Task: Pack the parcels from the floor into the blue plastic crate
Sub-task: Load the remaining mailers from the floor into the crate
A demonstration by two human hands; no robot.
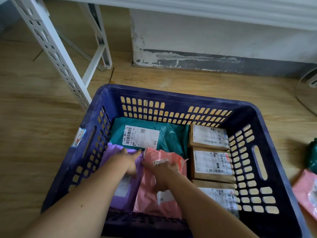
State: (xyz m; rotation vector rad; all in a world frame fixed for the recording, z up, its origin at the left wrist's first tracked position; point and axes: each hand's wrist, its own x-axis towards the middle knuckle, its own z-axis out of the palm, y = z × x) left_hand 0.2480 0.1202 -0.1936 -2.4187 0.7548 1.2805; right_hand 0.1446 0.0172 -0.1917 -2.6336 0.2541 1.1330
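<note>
Pink parcel (147,187) in curled right grip (163,176); flat left grip (128,162) touches purple parcel (109,159)

- The blue plastic crate (171,93) stands on the wooden floor (34,134).
- Inside it, a teal parcel (171,136) lies far left, and three cardboard boxes (211,164) line the right wall.
- The left hand (127,162) rests on a purple parcel (111,152), near left.
- The right hand (164,176) grips a pink parcel (147,194) just beside the purple one.
- Another pink bag (305,191) lies on the floor, right of the crate.
</note>
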